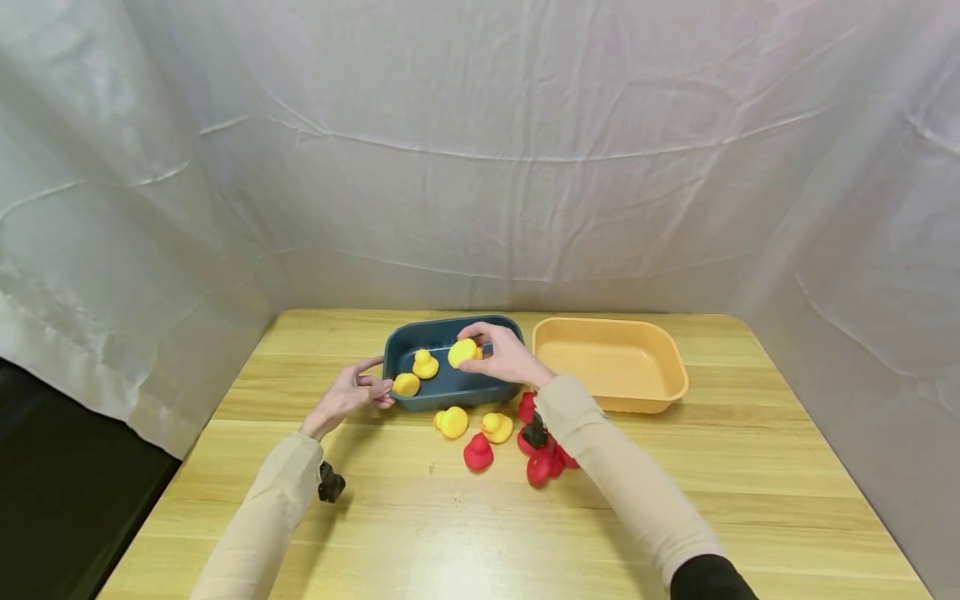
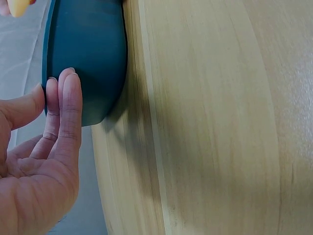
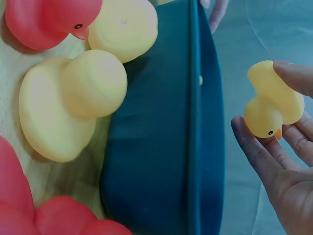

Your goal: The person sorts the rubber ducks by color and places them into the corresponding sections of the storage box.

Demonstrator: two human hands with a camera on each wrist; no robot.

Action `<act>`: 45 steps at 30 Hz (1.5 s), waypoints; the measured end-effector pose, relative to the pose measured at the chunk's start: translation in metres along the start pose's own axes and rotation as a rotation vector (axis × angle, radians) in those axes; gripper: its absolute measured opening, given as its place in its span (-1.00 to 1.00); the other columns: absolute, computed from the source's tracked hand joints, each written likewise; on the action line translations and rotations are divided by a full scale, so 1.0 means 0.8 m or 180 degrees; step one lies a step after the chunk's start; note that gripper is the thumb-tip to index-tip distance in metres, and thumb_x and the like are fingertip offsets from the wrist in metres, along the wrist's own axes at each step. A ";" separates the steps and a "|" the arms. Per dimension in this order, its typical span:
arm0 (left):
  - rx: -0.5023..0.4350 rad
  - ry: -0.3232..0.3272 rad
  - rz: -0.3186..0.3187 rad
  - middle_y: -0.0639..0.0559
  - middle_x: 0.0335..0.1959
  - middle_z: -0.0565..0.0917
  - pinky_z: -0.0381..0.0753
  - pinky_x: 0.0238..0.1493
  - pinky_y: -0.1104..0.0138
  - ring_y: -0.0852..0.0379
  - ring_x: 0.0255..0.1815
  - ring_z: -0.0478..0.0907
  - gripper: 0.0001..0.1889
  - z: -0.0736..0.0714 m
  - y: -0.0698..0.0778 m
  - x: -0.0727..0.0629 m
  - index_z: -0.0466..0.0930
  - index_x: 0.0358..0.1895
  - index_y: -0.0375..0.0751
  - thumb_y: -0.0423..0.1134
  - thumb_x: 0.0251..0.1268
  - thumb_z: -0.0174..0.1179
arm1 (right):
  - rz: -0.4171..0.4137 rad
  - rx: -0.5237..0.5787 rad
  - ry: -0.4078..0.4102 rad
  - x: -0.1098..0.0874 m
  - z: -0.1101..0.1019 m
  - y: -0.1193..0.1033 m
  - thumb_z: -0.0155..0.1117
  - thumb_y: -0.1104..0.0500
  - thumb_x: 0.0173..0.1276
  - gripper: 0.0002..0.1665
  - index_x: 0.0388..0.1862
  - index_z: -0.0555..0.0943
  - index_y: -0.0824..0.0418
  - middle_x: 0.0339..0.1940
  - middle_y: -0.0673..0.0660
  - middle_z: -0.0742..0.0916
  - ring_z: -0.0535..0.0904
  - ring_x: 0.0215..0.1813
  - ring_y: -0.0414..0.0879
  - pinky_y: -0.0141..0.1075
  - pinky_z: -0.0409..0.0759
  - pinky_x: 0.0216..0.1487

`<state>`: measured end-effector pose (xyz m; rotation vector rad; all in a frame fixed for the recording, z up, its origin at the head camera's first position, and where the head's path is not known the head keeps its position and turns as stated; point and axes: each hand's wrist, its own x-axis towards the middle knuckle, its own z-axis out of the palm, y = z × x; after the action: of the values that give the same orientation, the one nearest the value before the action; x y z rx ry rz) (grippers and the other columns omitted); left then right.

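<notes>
Left: the left hand (image 1: 351, 397) pinches, in a narrow grip between thumb and fingers, the end rim of a dark-blue, smooth-walled rectangular tub (image 1: 442, 402). Inside the tub, near that end, lie two small yellow toy ducks (image 1: 425, 364). Centre: a pair of matching yellow ducks (image 1: 453, 422) rests just before the tub on the wood-grained table (image 1: 420, 525), with a single red toy duck (image 1: 478, 452) nearer the viewer. Above the tub, the right hand (image 1: 508, 357) holds a yellow toy duck (image 3: 274, 98) between thumb and fingers. Right: clustered red ducks (image 1: 539, 468), partly hidden by the forearm; beyond, a light-orange rectangular tray (image 1: 611, 403).
</notes>
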<state>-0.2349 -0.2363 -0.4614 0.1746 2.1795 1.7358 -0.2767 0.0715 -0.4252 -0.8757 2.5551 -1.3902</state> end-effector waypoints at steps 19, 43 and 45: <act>0.0014 -0.0002 0.0004 -0.09 -0.27 0.71 0.80 0.02 0.13 0.17 -0.28 0.74 -0.27 0.001 0.001 0.000 -0.11 0.58 -0.48 -0.44 0.50 0.07 | 0.0341 -0.0388 -0.0212 0.013 0.035 0.011 0.49 0.15 0.26 -0.52 0.13 0.61 0.24 0.20 0.22 0.69 0.62 0.09 0.09 -0.30 0.68 0.03; 0.0001 0.0005 -0.0002 -0.07 -0.27 0.71 0.79 0.03 0.11 0.14 -0.26 0.75 -0.27 0.001 0.002 0.000 -0.10 0.58 -0.47 -0.43 0.50 0.08 | 0.0205 -0.0191 -0.0231 0.010 0.027 0.014 0.41 0.19 0.35 -0.47 0.25 0.55 0.32 0.20 0.33 0.68 0.62 0.17 0.15 -0.12 0.72 0.20; -0.0012 -0.0004 0.0007 -0.07 -0.27 0.71 0.79 0.03 0.11 0.13 -0.26 0.75 -0.27 0.001 0.002 0.000 -0.10 0.58 -0.47 -0.43 0.50 0.08 | 0.0195 -0.0170 -0.0194 0.007 0.024 0.015 0.41 0.20 0.35 -0.47 0.26 0.56 0.31 0.19 0.31 0.69 0.63 0.16 0.13 -0.12 0.72 0.21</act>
<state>-0.2351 -0.2354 -0.4600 0.1771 2.1757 1.7406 -0.2799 0.0592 -0.4444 -0.8268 2.5617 -1.2644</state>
